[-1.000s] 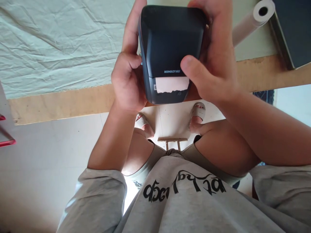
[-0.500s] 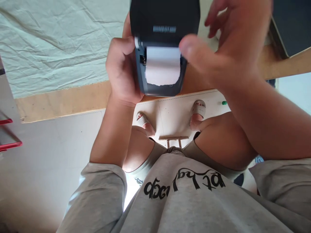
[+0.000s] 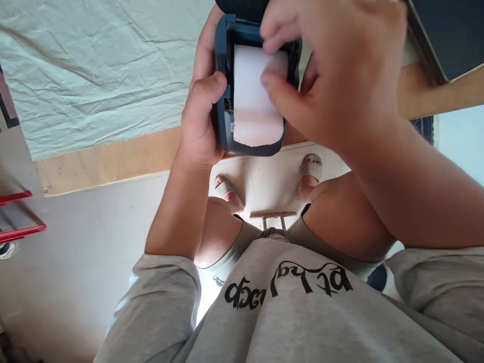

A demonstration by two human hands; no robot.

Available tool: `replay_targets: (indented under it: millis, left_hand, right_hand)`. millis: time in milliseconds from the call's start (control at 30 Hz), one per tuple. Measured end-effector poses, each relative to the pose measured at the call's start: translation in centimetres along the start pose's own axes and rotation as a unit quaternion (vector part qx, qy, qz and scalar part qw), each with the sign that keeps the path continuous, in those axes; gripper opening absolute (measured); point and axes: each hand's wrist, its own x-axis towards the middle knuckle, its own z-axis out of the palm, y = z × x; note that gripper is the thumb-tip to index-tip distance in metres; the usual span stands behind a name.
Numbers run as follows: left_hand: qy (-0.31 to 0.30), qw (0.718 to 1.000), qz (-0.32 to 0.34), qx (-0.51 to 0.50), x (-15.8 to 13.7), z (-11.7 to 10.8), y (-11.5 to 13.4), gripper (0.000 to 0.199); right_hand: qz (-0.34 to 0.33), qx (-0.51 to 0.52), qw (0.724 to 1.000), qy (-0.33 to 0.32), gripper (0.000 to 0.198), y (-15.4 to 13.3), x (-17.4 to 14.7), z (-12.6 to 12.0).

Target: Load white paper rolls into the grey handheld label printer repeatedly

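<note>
My left hand [image 3: 202,113] is closed around the side of a dark handheld label printer [image 3: 226,138], thumb on its edge. Its black lid [image 3: 242,7] is raised, partly cut off by the top of the view. Inside the printer sits a white paper roll [image 3: 251,91], its loose end hanging over the front with a torn edge. Over the right side of the roll is my right hand [image 3: 321,65], thumb and fingers apart around a gap. The fingers are slightly blurred, and whether they touch the paper I cannot tell.
A table with a wooden edge [image 3: 113,154] and a crumpled pale cloth [image 3: 113,65] lies beyond my hands. At the right stands a dark flat panel [image 3: 449,35]. Red-edged shelving [image 3: 22,233] is at the left. My legs and a wooden stool bar [image 3: 272,215] are below.
The printer's lid has swung up, uncovering the paper roll inside. My right hand has moved left from the printer's side to over the roll. My left hand keeps its hold.
</note>
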Motion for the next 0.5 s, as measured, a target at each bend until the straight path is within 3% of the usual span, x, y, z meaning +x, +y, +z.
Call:
replay_targets:
  millis: [167, 267, 367, 500]
  left_hand:
    - [0.048, 0.995, 0.072, 0.058, -0.3, -0.3, -0.4, 0.045]
    - [-0.048, 0.991, -0.012, 0.125, -0.5, -0.4, 0.3, 0.038]
    - [-0.161, 0.965, -0.103, 0.178, -0.7, -0.2, 0.8, 0.044]
    - [-0.171, 0.964, -0.097, 0.182, -0.9, 0.1, 0.7, 0.034]
  right_hand:
    - [0.026, -0.043, 0.998, -0.048, 0.039, -0.8, -0.3, -0.4]
    - [0.017, -0.051, 0.997, -0.063, 0.038, -0.6, -0.1, -0.4]
    - [0.006, -0.049, 0.996, -0.078, 0.036, -0.4, 0.2, -0.2]
    - [0.040, -0.049, 0.993, -0.103, 0.044, -0.4, 0.3, -0.1]
